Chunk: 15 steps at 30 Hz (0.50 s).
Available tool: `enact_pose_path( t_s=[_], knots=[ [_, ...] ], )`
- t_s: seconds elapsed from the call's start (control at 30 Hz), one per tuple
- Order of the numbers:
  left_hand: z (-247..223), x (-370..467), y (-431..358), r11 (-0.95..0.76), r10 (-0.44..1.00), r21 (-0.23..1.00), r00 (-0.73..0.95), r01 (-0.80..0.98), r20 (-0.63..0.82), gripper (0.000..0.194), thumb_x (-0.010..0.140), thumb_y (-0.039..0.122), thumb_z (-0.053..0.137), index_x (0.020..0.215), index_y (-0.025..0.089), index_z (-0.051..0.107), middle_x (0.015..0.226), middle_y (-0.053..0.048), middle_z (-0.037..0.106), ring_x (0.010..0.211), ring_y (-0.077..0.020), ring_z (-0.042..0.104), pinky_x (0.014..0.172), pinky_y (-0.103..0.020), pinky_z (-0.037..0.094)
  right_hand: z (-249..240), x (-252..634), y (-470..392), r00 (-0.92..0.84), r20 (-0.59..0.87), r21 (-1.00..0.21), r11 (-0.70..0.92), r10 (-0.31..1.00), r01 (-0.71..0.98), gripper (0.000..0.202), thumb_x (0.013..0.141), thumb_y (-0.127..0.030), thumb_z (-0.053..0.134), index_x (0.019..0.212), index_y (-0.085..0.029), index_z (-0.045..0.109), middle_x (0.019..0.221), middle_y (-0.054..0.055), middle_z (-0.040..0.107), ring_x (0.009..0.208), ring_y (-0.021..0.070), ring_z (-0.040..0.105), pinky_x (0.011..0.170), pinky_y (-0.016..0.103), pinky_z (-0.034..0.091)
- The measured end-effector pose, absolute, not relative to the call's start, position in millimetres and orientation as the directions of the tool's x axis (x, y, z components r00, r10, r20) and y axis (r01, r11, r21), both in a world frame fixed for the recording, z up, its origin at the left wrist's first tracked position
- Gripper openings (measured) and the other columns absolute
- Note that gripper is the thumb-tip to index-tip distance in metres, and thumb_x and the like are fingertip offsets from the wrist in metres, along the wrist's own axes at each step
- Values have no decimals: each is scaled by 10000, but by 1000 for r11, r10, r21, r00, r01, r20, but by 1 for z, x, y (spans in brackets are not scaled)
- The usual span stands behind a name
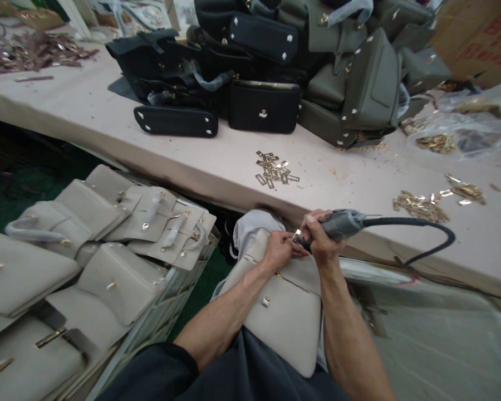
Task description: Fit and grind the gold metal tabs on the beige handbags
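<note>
Our right fingers (313, 224) grip the tool (343, 224), though we cannot tell whether our left fingers (283, 238) pinch the far end of the bag (292, 328) on our legs (250, 223); its clasp (266, 302) looks fitted, the tool's work seems unfinished, and loose plates (271, 167) lie unused on the tabletop (234, 147).

Over on the pale workbench (83, 100), black handbags (271, 106) crowd against dark olive ones (371, 83), some with clear-wrapped handles (211, 84). A cardboard box (463, 33) with red lettering (495, 34) shows behind them at the right, near a clear plastic bag (471, 131), and a heap of brown strips (37, 50) lies far left.
</note>
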<state>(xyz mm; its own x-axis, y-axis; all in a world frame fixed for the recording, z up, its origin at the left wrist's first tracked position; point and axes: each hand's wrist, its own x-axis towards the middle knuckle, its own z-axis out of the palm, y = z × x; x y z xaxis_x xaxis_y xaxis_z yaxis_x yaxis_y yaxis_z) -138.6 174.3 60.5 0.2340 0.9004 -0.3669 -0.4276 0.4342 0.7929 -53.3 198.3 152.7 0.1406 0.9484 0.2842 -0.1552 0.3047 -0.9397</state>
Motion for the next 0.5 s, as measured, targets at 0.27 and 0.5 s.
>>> enact_pose_path(
  t_s=[0.27, 0.5],
  knots=[
    [58, -132, 173, 430, 903, 804, 203, -412, -379, 208, 741, 125, 529, 863, 92, 694, 631, -71, 727, 651, -249, 778, 701, -367, 667, 152, -50, 197, 92, 276, -940, 288, 957, -184, 292, 798, -289, 823, 687, -183, 574, 639, -30, 569, 463, 79, 490, 412, 197, 398],
    [64, -135, 166, 398, 917, 777, 202, -488, -344, 245, 849, 327, 665, 909, 90, 652, 782, -152, 765, 772, -297, 801, 745, -380, 662, 186, -4, 209, 67, 294, -855, 293, 954, -428, 194, 776, -302, 758, 731, -185, 610, 706, -6, 635, 388, 62, 438, 407, 235, 431]
  ],
)
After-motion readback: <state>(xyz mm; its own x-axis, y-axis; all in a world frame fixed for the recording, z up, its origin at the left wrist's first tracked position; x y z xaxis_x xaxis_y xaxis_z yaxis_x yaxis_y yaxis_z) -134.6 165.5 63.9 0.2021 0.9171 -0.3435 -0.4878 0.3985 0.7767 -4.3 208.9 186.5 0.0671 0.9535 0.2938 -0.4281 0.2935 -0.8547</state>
